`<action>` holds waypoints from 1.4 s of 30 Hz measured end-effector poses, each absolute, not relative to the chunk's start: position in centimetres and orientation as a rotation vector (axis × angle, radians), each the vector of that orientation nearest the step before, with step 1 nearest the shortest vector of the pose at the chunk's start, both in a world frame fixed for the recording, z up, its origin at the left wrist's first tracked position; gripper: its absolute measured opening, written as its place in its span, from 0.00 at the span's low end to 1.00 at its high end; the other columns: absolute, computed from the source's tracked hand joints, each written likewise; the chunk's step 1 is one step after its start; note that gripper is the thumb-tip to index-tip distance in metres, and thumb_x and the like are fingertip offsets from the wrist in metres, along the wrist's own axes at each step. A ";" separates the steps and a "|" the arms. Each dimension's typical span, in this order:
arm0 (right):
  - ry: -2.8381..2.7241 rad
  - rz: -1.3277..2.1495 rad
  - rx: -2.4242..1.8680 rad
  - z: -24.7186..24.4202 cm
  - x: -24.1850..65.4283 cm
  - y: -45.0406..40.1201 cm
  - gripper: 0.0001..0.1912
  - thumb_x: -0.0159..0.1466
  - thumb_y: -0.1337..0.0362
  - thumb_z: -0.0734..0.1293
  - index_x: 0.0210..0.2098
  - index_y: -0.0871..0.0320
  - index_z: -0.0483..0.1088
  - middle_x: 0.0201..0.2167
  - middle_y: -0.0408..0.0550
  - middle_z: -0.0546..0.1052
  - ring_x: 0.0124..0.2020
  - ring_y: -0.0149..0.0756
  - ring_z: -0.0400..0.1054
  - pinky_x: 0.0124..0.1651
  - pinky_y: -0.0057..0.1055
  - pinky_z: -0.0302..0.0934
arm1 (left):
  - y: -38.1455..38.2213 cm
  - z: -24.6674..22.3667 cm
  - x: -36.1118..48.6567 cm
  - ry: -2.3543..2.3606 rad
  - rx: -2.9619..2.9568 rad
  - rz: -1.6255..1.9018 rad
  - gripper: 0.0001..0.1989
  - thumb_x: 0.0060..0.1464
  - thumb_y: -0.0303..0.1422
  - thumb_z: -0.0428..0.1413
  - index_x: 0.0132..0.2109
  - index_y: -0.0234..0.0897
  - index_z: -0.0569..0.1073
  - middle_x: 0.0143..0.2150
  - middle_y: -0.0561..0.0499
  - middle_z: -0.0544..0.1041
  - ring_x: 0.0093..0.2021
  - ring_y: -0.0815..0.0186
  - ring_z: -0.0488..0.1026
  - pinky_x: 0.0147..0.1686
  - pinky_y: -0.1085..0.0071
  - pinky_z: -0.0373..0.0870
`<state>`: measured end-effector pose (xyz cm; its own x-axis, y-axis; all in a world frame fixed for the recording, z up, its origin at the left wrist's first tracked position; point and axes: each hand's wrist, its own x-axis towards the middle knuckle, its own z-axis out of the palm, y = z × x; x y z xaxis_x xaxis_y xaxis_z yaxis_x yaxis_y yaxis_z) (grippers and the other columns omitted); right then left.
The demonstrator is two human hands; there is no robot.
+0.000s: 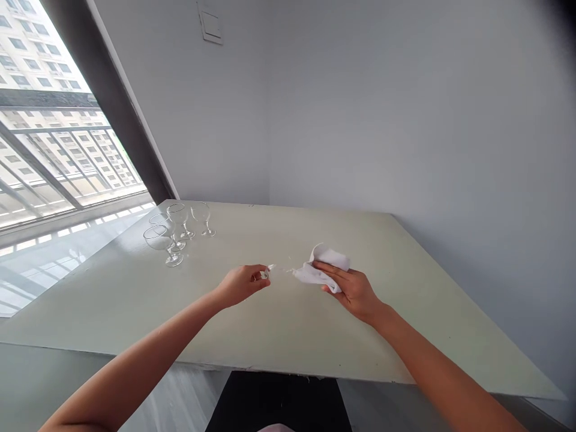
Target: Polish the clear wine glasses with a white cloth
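Note:
My left hand [243, 284] is closed, its thumb and fingers pinching the clear foot of a wine glass [283, 269]. The glass lies sideways above the table, its thin stem pointing to the right. A white cloth [330, 258] covers most of its bowl, so the bowl's outline is hard to see. My right hand [355, 294] grips that cloth at the glass's bowl end, fingers on top and thumb underneath. Both hands are over the middle of the pale table [279, 336].
Several clear stemmed glasses [174, 260] stand upright in a group at the table's back left. The table's far edge meets a grey wall [382, 120] with a light switch [211, 25]. A window [45, 150] with railings is on the left.

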<state>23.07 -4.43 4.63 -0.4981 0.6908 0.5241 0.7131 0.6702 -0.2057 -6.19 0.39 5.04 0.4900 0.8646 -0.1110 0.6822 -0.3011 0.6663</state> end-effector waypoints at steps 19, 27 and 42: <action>-1.268 1.682 -0.981 5.1 17.2 -1.0 0.22 0.57 0.45 0.60 0.28 0.60 0.71 0.24 0.46 0.73 0.26 0.34 0.67 0.30 0.32 0.61 | -1.8 3.0 -4.3 0.903 2.947 0.925 0.11 0.56 0.34 0.48 0.45 0.35 0.67 0.25 0.53 0.71 0.24 0.70 0.65 0.29 0.72 0.60; -0.668 1.451 -0.780 3.6 12.5 -1.2 0.24 0.59 0.44 0.55 0.44 0.53 0.65 0.42 0.47 0.73 0.42 0.40 0.68 0.37 0.36 0.64 | -0.1 1.4 -0.6 1.412 2.146 1.251 0.23 0.56 0.35 0.47 0.59 0.43 0.57 0.30 0.55 0.71 0.25 0.73 0.65 0.29 0.75 0.63; -0.986 1.206 -0.947 1.2 11.5 -0.4 0.18 0.54 0.54 0.66 0.40 0.57 0.65 0.33 0.46 0.74 0.33 0.34 0.68 0.34 0.29 0.62 | 0.5 1.6 2.9 1.256 1.210 1.334 0.21 0.55 0.45 0.46 0.52 0.43 0.67 0.52 0.45 0.62 0.50 0.61 0.64 0.42 0.66 0.67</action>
<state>11.49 -0.39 1.17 0.0878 0.9917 0.0944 -0.2898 0.1161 -0.9500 2.88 0.47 1.58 -0.1037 0.9923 0.0672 0.0068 -0.0669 0.9977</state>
